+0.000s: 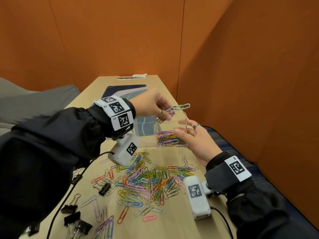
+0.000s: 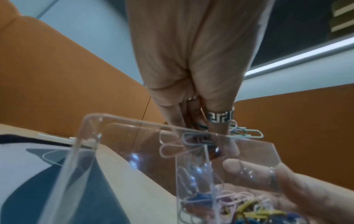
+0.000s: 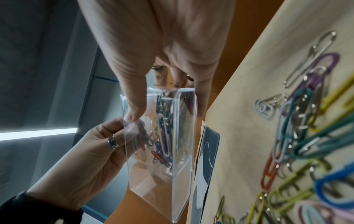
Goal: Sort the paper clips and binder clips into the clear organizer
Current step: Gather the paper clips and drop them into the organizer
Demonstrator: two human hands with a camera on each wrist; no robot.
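Left hand (image 1: 151, 105) fingers (image 2: 218, 128) pinch a bunch of clips (image 1: 176, 108) over the organizer (image 1: 170, 131), which the right hand (image 1: 196, 142) grasps by its end above the surface (image 1: 174, 221). Loose clips (image 1: 148, 178) heap nearer; about five binder clips (image 1: 76, 219) lie left, a mat (image 1: 127, 94) beyond.

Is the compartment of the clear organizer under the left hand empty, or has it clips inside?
Not empty: coloured paper clips lie on the floor of the clear organizer.
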